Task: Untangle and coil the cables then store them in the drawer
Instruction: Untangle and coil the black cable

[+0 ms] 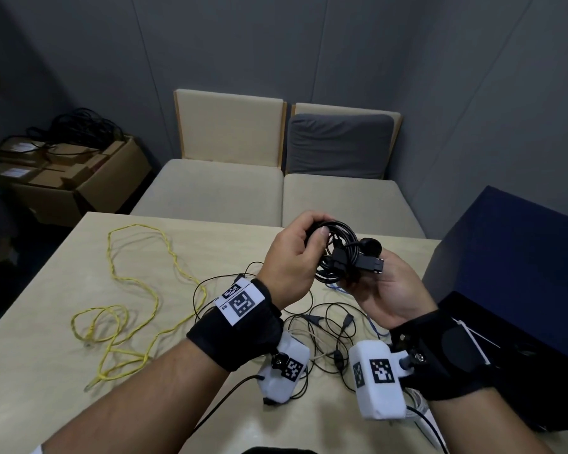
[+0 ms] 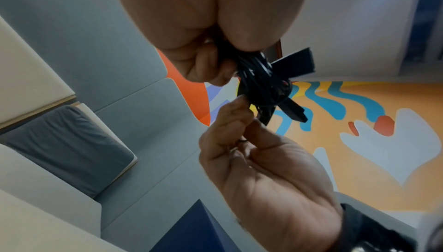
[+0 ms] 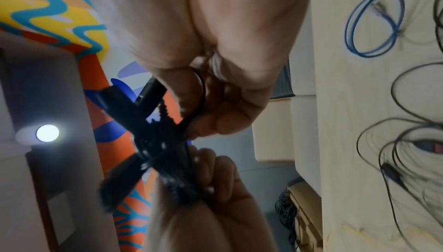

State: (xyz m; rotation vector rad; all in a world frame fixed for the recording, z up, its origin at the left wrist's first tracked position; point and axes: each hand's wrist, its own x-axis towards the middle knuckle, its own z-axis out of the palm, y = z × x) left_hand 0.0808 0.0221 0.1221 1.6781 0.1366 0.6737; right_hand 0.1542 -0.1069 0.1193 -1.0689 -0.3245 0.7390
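Seen from above, two bare hands hold a black coil point(image 1: 336, 257) in the air over a pale counter point(image 1: 46, 371). The left hand point(image 1: 289, 257) has its fingers point(image 3: 215, 169) curled round the top of the loops, likely to keep the turns from springing apart. The right hand point(image 1: 391, 290), palm up, cradles the lower end and pinches a strand, probably to tuck in the plug ends that stick out.

On the counter below lie a sprawling yellow cable point(image 1: 135, 355), a blue cable point(image 3: 369, 55) and a tangle of thin black cables point(image 1: 328, 326), all apparently left to sort. A navy cabinet point(image 1: 512, 257) stands just right of the counter; no drawer can be made out. A sofa point(image 1: 210, 191) sits beyond. Nothing blocks the hands.
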